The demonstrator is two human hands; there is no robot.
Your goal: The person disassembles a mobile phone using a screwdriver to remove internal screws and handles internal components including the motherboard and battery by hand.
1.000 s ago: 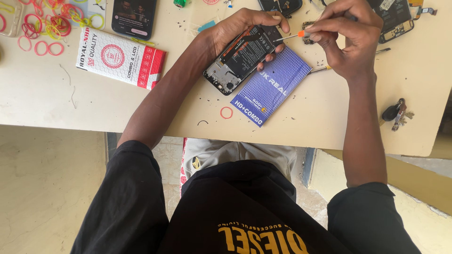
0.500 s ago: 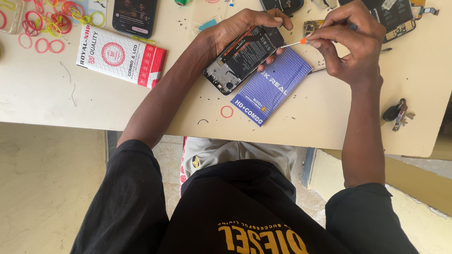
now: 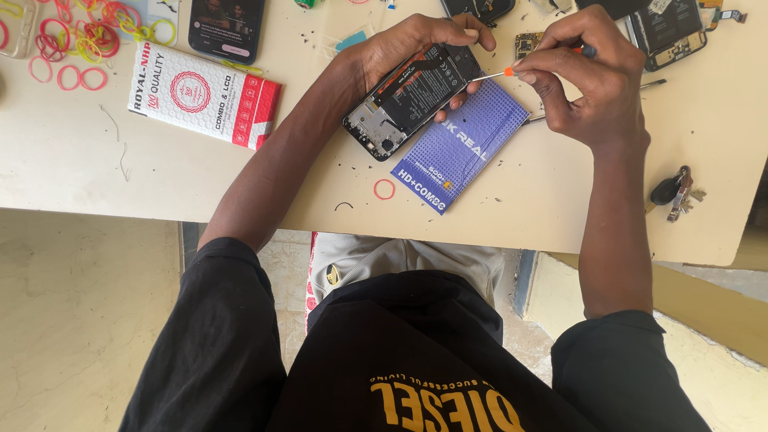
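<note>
Phone (image 3: 412, 98) upper centre of frame, back cover already off, insides bare, gripped in left hand (image 3: 400, 48) over blue box (image 3: 460, 148). Right hand (image 3: 588, 68) pinches screwdriver (image 3: 512, 72), tip at phone's edge. Screw work unfinished; reassembly left.

The left hand (image 3: 400, 48) covers the far end of the opened phone (image 3: 408, 100), and the screwdriver (image 3: 512, 72) handle is buried in the right hand (image 3: 584, 80) — only shaft and orange collar show. Along the table's (image 3: 520, 208) far edge, the dark phone (image 3: 226, 28), rubber bands (image 3: 72, 36) and another dismantled phone (image 3: 668, 32) are cut off by the picture's top. Loose screws near the opened phone — too small to tell.
</note>
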